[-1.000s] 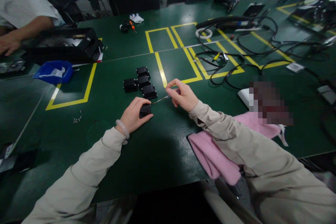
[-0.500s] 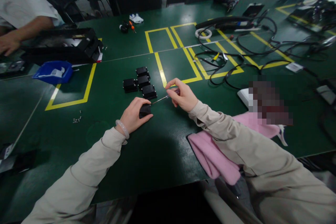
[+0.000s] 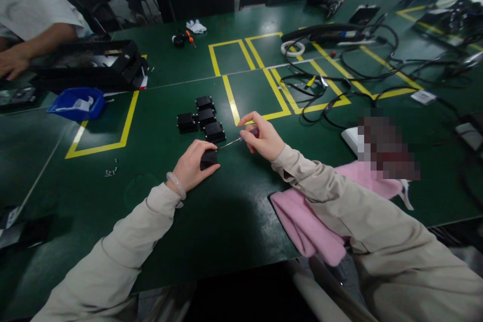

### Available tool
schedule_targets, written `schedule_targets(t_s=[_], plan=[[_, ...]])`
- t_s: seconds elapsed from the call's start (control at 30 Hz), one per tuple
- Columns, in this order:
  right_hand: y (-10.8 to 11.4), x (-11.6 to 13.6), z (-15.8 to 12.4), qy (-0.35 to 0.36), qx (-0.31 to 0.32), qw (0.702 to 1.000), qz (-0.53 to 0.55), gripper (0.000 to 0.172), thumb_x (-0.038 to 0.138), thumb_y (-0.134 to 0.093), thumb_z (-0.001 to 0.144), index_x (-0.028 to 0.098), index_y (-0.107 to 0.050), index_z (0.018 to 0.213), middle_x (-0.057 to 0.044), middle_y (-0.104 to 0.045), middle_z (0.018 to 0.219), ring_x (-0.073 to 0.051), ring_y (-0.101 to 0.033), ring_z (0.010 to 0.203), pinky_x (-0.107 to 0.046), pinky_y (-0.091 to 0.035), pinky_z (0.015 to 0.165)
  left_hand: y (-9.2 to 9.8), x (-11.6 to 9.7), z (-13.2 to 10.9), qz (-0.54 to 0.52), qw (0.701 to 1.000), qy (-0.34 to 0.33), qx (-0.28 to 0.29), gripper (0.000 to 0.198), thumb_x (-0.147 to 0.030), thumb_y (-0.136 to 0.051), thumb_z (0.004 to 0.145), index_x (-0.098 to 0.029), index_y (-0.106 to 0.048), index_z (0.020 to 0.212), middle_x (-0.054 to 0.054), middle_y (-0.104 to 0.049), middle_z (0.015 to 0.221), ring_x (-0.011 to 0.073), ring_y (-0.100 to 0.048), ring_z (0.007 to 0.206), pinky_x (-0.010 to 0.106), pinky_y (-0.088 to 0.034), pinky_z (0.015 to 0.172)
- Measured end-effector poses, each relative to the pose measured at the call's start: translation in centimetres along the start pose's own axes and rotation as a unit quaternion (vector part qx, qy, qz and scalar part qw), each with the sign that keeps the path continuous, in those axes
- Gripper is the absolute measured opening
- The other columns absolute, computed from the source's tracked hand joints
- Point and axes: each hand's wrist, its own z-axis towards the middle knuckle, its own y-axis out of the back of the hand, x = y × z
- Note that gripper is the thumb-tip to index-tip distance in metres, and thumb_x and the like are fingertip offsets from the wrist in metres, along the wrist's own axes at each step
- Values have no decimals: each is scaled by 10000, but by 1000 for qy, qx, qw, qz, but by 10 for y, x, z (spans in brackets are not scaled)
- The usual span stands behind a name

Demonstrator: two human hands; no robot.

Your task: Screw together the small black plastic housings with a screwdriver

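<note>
My left hand [image 3: 192, 163] clasps a black block [image 3: 209, 160].
My right hand [image 3: 264, 140] holds a screwdriver [image 3: 254, 133], pointing in from 2 o'clock (tip contact is unclear). I judge this is screw work, which calls for steady turning. Similar blocks [image 3: 206, 117] lie at 12 o'clock, small screws [image 3: 109, 173] at 9.

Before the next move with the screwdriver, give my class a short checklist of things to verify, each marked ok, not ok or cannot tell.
1. Block gripped: ok; the left hand holds the black block.
2. Screwdriver in hand: ok; the right hand holds it.
3. Tip seated in a screw: cannot tell; it points at the block's edge, but the contact is too small to see.
4. Loose screws apart from both hands: ok; they lie left of the left hand.
5. Clear space just beyond the held block: not ok; four other black blocks sit close by.
</note>
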Motion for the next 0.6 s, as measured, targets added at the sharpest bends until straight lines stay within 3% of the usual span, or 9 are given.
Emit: schedule_targets(t_s=[0.13,0.33,0.53,0.6], plan=[[0,0,0,-20,10,1000,0,99,288,-503,900,212,-443,878,135,-379,406,-78,-420,307,-196,-291,337,0,0,0,1,1000,1,2,340,-279,-666,829,-187,-512,1118,74,-578,1082,238,-575,1043,387,-494,905],[0,1,0,2,5,1000,-1,117,153,-511,858,201,-440,937,138,-403,475,-56,-448,338,-178,-331,369,0,0,0,1,1000,4,5,334,-283,-664,830,-187,-514,1112,74,-581,1081,239,-577,1038,398,-497,903],[0,0,-1,-13,10,1000,-6,89,271,-496,913,208,-445,875,138,-375,405,-61,-420,305,-176,-270,332,-1,2,0,-1,1000,-2,-2,338,-279,-668,829,-175,-521,1115,74,-583,1075,234,-574,1036,386,-493,906],[0,0,-1,-8,12,1000,-6,63,239,-498,904,208,-445,891,139,-381,425,-59,-432,314,-175,-281,337,-1,2,0,-1,1000,-4,-3,344,-275,-674,825,-168,-524,1116,76,-583,1075,232,-574,1032,380,-494,901]])
